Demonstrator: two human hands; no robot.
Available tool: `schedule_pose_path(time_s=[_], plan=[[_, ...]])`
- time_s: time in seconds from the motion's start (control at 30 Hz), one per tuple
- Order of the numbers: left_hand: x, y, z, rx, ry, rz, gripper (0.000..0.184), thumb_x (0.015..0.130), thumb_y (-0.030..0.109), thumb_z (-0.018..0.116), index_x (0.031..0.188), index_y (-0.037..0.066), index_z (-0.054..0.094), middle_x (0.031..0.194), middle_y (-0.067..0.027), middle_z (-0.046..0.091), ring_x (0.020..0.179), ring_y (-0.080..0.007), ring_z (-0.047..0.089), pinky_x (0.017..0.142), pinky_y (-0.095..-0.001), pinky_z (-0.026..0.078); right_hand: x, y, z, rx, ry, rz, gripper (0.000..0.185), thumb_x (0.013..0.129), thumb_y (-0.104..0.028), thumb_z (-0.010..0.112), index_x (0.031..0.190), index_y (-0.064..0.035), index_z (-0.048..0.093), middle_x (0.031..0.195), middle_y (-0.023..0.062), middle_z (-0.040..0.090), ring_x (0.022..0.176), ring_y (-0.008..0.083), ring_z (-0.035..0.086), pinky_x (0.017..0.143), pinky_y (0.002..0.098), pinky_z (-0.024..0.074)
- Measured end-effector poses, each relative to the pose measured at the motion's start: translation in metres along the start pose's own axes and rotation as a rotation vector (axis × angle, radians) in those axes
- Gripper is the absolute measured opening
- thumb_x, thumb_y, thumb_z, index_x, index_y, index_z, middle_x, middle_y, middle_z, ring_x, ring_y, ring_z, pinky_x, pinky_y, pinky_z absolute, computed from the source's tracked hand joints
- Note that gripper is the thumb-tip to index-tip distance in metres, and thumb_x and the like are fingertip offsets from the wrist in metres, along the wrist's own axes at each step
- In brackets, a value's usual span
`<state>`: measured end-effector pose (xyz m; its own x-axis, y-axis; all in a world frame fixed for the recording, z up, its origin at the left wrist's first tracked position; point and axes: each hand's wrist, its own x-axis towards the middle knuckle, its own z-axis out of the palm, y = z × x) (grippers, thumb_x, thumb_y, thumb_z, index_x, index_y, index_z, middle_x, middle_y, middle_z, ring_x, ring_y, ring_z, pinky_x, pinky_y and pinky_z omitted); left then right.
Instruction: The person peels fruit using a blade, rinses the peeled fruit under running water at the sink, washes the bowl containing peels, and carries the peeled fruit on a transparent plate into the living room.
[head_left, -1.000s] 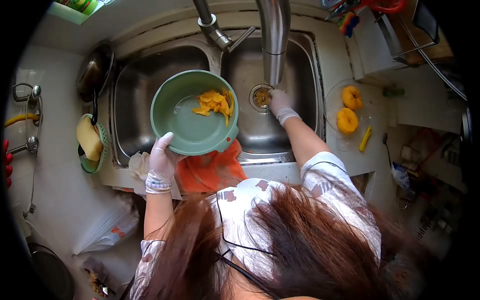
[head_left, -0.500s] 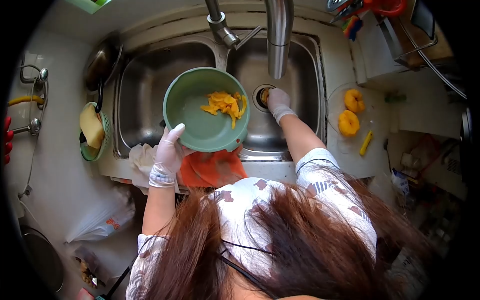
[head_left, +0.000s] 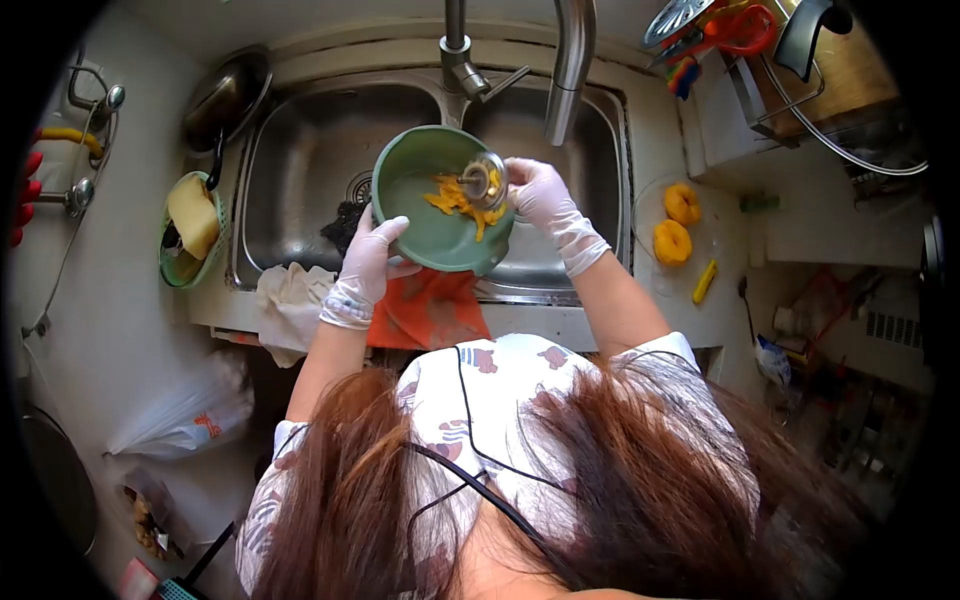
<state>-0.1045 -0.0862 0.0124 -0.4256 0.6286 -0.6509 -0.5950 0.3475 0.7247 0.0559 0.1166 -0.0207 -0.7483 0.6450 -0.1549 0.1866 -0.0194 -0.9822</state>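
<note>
My gloved left hand (head_left: 368, 258) grips the left rim of a green basin (head_left: 430, 225), thumb over the edge. The basin is held above the sink divider, with orange-yellow peels (head_left: 462, 205) inside. In my gloved right hand (head_left: 540, 188) is a round metal drain strainer (head_left: 484, 182), pinched by its edge and tipped on its side over the basin's right part. Yellowish scraps show in the strainer.
Two orange peeled fruits (head_left: 672, 242) and a yellow-handled tool (head_left: 705, 282) lie right of the double sink (head_left: 290, 190). A faucet (head_left: 570, 75) hangs over the right bowl. Left are a pan (head_left: 228, 95) and green basket (head_left: 217, 240); an orange cloth (head_left: 430, 312) lies in front.
My right hand has lifted the strainer out of the right bowl's drain and brought it over the basin. The basin has moved right, and a dark scrubber now shows in the left bowl.
</note>
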Motion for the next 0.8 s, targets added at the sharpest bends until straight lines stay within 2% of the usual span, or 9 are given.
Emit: schedule_pose_path(time_s=[0.07,0.17,0.23,0.37,0.53,0.63,0.67,0.77,0.8], plan=[[-0.006,0.000,0.001,0.009,-0.002,-0.009,0.053,0.084,0.018,0.054,0.133,0.015,0.034,0.123,-0.0100,0.047,0.101,-0.0293,0.056,0.079,-0.0549,0.050,-0.003,0.014,0.001,-0.393,0.125,-0.064,0.020,0.080,-0.001,0.060,0.100,-0.0006,0.063,0.094,0.0130,0.067,0.082,0.0245,0.066,0.075,0.0320,0.0514],[-0.008,-0.003,0.001,0.030,-0.011,-0.005,0.059,0.082,0.015,0.055,0.136,0.017,0.032,0.123,-0.0096,0.046,0.101,-0.0297,0.055,0.078,-0.0538,0.051,-0.008,0.002,0.006,-0.566,0.159,-0.136,0.018,0.081,-0.006,0.059,0.098,-0.0040,0.063,0.092,0.0143,0.065,0.084,0.0303,0.063,0.074,0.0357,0.0506],[-0.008,-0.003,-0.002,0.025,-0.055,-0.028,0.063,0.082,0.015,0.056,0.138,0.020,0.028,0.124,-0.0086,0.045,0.107,-0.0291,0.052,0.079,-0.0524,0.051,-0.006,-0.007,0.022,-0.734,0.005,-0.397,0.017,0.081,-0.015,0.060,0.096,-0.0062,0.062,0.091,0.0138,0.064,0.089,0.0330,0.061,0.076,0.0413,0.0493],[-0.009,-0.009,-0.005,0.009,-0.040,-0.008,0.062,0.082,0.018,0.058,0.137,0.019,0.029,0.124,-0.0075,0.047,0.107,-0.0264,0.052,0.078,-0.0521,0.051,-0.003,-0.011,0.061,-1.195,-0.354,-0.129,0.018,0.081,-0.019,0.059,0.095,-0.0087,0.064,0.090,0.0130,0.067,0.087,0.0322,0.064,0.077,0.0402,0.0510],[-0.011,-0.006,-0.017,-0.041,-0.007,0.010,0.055,0.083,0.022,0.060,0.132,0.018,0.035,0.123,-0.0074,0.047,0.107,-0.0270,0.053,0.076,-0.0513,0.051,0.003,-0.033,0.055,-0.740,-0.201,-0.236,0.011,0.080,-0.014,0.061,0.086,-0.0063,0.065,0.085,0.0170,0.064,0.079,0.0335,0.062,0.072,0.0395,0.0492],[-0.010,-0.002,-0.024,-0.045,0.010,0.033,0.053,0.083,0.024,0.060,0.130,0.016,0.036,0.122,-0.0075,0.048,0.105,-0.0270,0.054,0.071,-0.0482,0.054,0.013,-0.065,0.051,-0.082,-0.226,-0.184,0.012,0.080,-0.013,0.064,0.087,-0.0035,0.064,0.081,0.0185,0.062,0.076,0.0356,0.060,0.070,0.0371,0.0485],[-0.009,-0.002,-0.025,-0.051,0.019,0.038,0.053,0.084,0.025,0.060,0.130,0.016,0.036,0.121,-0.0077,0.048,0.105,-0.0268,0.054,0.069,-0.0473,0.054,0.017,-0.069,0.051,0.152,-0.213,-0.033,0.010,0.082,-0.010,0.063,0.087,-0.0020,0.063,0.079,0.0157,0.064,0.074,0.0296,0.062,0.069,0.0349,0.0485],[-0.014,-0.001,-0.027,-0.052,0.020,0.056,0.054,0.084,0.025,0.060,0.131,0.014,0.036,0.121,-0.0097,0.049,0.103,-0.0264,0.056,0.067,-0.0457,0.056,0.029,-0.019,0.064,-0.677,-0.057,-0.204,0.007,0.084,-0.007,0.062,0.085,0.0002,0.064,0.074,0.0091,0.064,0.070,0.0174,0.062,0.065,0.0295,0.0482],[-0.011,0.000,-0.027,-0.036,0.035,0.084,0.054,0.084,0.025,0.060,0.131,0.015,0.036,0.120,-0.0099,0.049,0.102,-0.0264,0.056,0.068,-0.0462,0.056,0.026,-0.020,0.059,-0.581,-0.041,-0.272,0.009,0.086,-0.006,0.061,0.084,0.0017,0.063,0.071,0.0043,0.062,0.070,0.0099,0.059,0.062,0.0250,0.0472]])
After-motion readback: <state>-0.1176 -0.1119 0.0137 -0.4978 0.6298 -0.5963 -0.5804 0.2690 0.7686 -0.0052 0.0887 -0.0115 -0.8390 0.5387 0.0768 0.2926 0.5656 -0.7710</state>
